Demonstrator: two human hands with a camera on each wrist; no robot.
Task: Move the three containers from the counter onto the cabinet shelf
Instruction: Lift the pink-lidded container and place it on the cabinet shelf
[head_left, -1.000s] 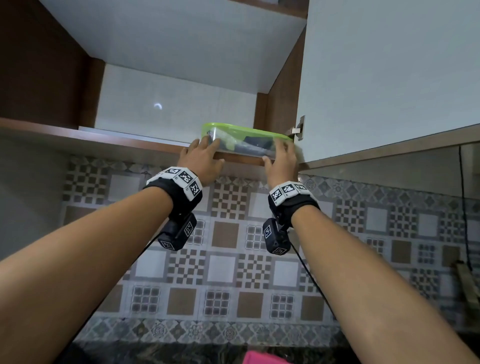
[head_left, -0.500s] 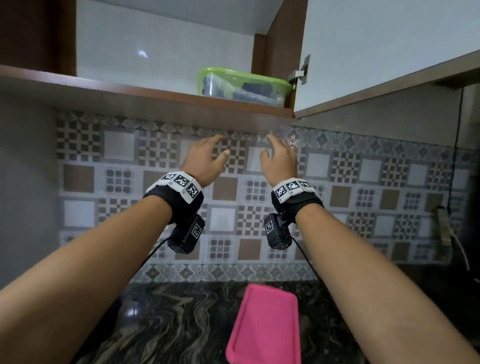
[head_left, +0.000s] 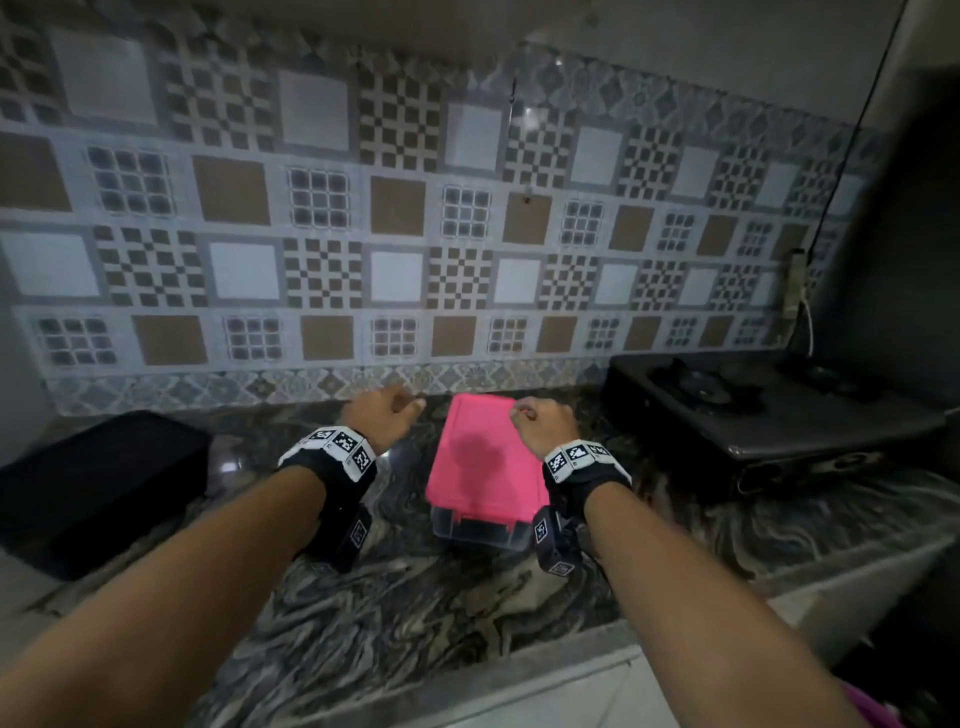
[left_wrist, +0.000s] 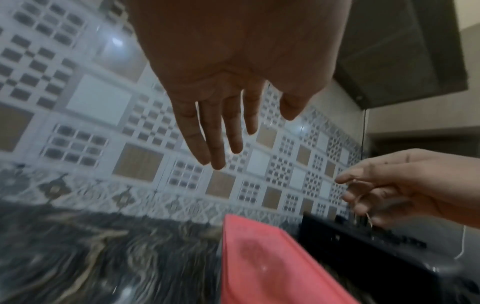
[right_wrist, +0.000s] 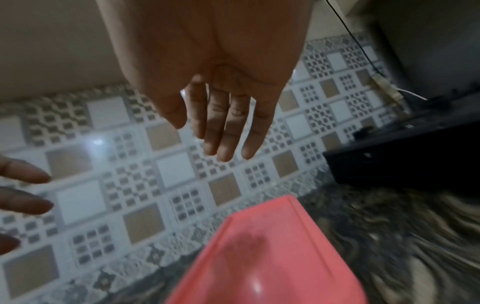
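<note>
A clear container with a pink lid sits on the dark marbled counter, its long side running away from me. My left hand hovers just left of its far end, fingers loose and empty. My right hand hovers over the lid's far right corner, also empty. In the left wrist view the left hand shows straight fingers above the pink lid. In the right wrist view the right hand is spread above the pink lid. The cabinet shelf and the green-lidded container are out of view.
A black box stands at the counter's left. A black gas stove fills the right side, with a cable hanging down the patterned tile wall behind it. A pink object peeks in at the bottom right corner.
Both hands let go of the green-lidded container on the shelf and dropped to the counter. The view tilted down with them, so the shelf left the picture and the pink-lidded container came into full view.
</note>
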